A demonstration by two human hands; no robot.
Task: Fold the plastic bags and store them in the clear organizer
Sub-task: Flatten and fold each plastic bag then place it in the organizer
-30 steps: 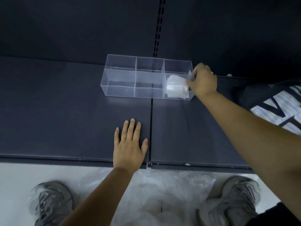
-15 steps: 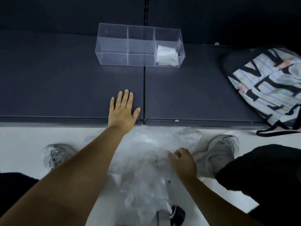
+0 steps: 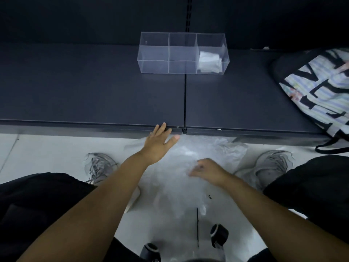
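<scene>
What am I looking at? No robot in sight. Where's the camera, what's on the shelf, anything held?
There is no robot: a person works with bare hands. Every picture comes from one wide-angle camera worn on the head, looking forward and down. On the dark shelf stands the clear organizer, with one folded bag in its right-hand compartment. A striped patterned bag lies at the shelf's right. Below, on the pale floor between the grey shoes, is a pile of loose plastic bags. The left hand is open, fingertips at the shelf's front edge, holding nothing. The right hand is down on the pile; it is blurred, so whether it grips a bag cannot be told.
</scene>
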